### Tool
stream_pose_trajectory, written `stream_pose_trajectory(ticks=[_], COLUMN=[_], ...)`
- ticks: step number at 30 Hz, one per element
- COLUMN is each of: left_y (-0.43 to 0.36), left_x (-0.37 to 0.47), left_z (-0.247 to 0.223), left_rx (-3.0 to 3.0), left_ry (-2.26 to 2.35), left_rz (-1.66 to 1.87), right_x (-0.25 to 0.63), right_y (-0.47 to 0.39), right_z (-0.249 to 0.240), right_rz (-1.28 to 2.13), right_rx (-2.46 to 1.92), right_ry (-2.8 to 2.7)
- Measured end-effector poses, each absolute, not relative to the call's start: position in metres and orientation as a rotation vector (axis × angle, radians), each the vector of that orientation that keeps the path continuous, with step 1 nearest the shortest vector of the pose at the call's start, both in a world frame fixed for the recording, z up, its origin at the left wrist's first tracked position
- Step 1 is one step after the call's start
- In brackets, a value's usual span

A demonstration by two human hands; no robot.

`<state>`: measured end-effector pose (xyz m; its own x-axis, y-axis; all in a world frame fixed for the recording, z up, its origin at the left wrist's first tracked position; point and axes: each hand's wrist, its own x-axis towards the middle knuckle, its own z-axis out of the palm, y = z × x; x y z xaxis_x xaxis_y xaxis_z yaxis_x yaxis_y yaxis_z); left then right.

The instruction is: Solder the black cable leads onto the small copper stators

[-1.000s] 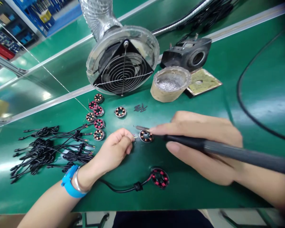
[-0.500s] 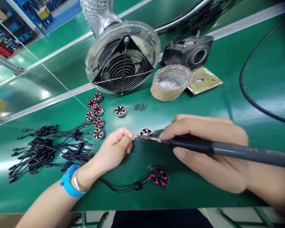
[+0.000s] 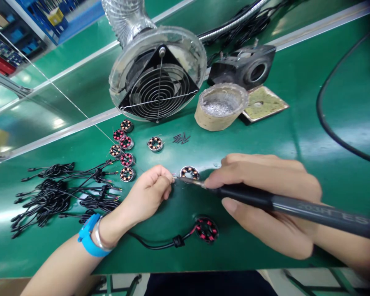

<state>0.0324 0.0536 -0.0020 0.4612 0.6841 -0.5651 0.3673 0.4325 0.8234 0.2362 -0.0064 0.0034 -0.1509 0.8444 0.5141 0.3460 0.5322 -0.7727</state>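
My right hand (image 3: 271,201) is closed around the black and grey handle of a soldering iron (image 3: 249,196). The iron's tip reaches left to the fingertips of my left hand (image 3: 154,191). Those fingers are pinched on a thin wire (image 3: 174,176), mostly hidden by the hand. Just behind the tip lies a motor stator (image 3: 189,172) with copper windings, partly covered by the iron. Nearer to me, a stator with red windings (image 3: 206,229) is joined to a black cable (image 3: 154,246), which runs under my left wrist.
Several stators (image 3: 127,174) and bundled black cables (image 3: 52,199) lie left. A lone stator (image 3: 155,143) sits near short dark tube pieces (image 3: 181,138). Behind are a fume extractor fan (image 3: 158,98), a solder-filled round pot (image 3: 218,117), a sponge tray (image 3: 265,102) and a black iron holder (image 3: 243,68).
The iron's handle and my right hand have dipped slightly, while the tip stays beside my left fingertips. My left hand has barely moved.
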Motion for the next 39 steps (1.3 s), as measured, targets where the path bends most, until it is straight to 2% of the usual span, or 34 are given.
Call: stream_pose_trajectory(ticks=[10,19,27,33,39], left_y=[0.054,0.053,0.053,0.05,0.049], left_x=[0.032,0.033,0.031,0.024,0.029], left_z=[-0.003,-0.002,0.0,0.004,0.0], left_rx=[1.179,1.132,1.035,1.466,1.199], left_ry=[1.127,1.116,1.027,1.017,1.029], left_rz=[0.259,0.264,0.241,0.254,0.28], right_x=[0.235,0.228,0.214,0.211,0.211], right_y=[-0.007,0.002,0.015,0.012,0.003], right_z=[0.009,-0.008,-0.031,-0.026,-0.027], right_rz=[0.525,0.255,0.259,0.242,0.236], right_rx=[-1.048,-1.092,-0.966,-1.039,-0.99], right_ry=[-1.673,-1.693,-1.953,-1.899,-1.93])
